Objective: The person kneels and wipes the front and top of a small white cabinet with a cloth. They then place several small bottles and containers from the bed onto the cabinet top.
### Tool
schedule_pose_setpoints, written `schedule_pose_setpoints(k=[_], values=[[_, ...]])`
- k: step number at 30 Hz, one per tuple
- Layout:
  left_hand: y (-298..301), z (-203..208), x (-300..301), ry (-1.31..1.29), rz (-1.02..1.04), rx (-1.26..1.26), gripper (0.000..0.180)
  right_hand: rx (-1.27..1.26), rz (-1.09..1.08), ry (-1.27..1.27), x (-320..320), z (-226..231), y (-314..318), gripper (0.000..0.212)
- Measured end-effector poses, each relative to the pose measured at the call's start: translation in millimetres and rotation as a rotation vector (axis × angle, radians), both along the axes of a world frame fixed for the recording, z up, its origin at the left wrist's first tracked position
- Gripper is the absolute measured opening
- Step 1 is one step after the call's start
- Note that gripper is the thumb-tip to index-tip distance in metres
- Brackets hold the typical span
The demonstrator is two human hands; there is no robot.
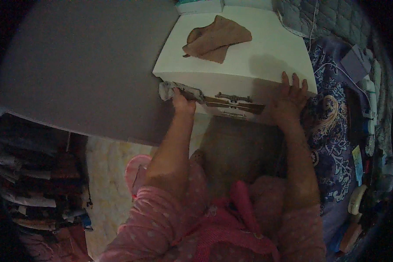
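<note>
Head view: my left hand (182, 104) is clamped on a grey rag (169, 90) at the left front corner of the white cabinet (266, 48). My right hand (289, 98) lies flat, fingers spread, on its right front edge. A brown cloth (217, 38) lies on top. Looks like wiping the front; next calls for dragging the rag rightward along the drawer handle (233, 98).

A white wooden bedside cabinet (249, 48) carries a crumpled tan-brown cloth (217, 38) on its top and a dark bronze metal handle (234, 98) on its front, beside a pale grey rag (169, 90). The pink sleeves with small pale dots (161, 227) contrast with a navy bedspread patterned in white paisley and flowers (332, 126), a grey quilted blanket (332, 17) and a plain grey wall panel (83, 65).
</note>
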State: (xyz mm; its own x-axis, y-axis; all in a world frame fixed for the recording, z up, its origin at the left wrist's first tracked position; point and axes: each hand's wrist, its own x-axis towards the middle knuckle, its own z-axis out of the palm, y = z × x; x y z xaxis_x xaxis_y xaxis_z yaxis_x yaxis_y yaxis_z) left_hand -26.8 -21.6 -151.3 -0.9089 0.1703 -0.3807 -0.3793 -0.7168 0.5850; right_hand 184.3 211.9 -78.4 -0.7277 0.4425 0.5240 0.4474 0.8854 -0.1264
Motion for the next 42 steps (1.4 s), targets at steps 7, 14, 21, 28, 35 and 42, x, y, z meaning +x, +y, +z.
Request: schedule_pose_setpoints(k=[7, 14, 21, 28, 35, 42], values=[[10.2, -19.4, -4.8, 0.050, 0.057, -0.089, 0.049, 0.012, 0.054, -0.028, -1.3, -2.9, 4.9, 0.076], [5.2, -61.0, -12.3, 0.004, 0.004, 0.098, 0.044, -0.015, 0.055, -0.047, -0.8, 12.4, -5.1, 0.083], [-9.1, -126.9, -29.5, -0.185, 0.027, 0.058, 0.047, -0.039, -0.064, -0.093, -4.3, 12.8, -14.8, 0.086], [-25.8, -97.4, -35.3, -0.095, -0.135, 0.005, 0.047, 0.027, 0.065, -0.089, -0.7, -9.9, 8.1, 0.077], [-27.9, -1.3, -6.2, -0.156, -0.071, 0.097, 0.044, 0.038, -0.005, -0.008, -5.3, -9.5, 8.0, 0.082], [-18.5, -11.1, -6.0, -0.018, -0.063, 0.034, 0.040, -0.030, 0.086, 0.085, -6.5, -18.9, 18.2, 0.089]])
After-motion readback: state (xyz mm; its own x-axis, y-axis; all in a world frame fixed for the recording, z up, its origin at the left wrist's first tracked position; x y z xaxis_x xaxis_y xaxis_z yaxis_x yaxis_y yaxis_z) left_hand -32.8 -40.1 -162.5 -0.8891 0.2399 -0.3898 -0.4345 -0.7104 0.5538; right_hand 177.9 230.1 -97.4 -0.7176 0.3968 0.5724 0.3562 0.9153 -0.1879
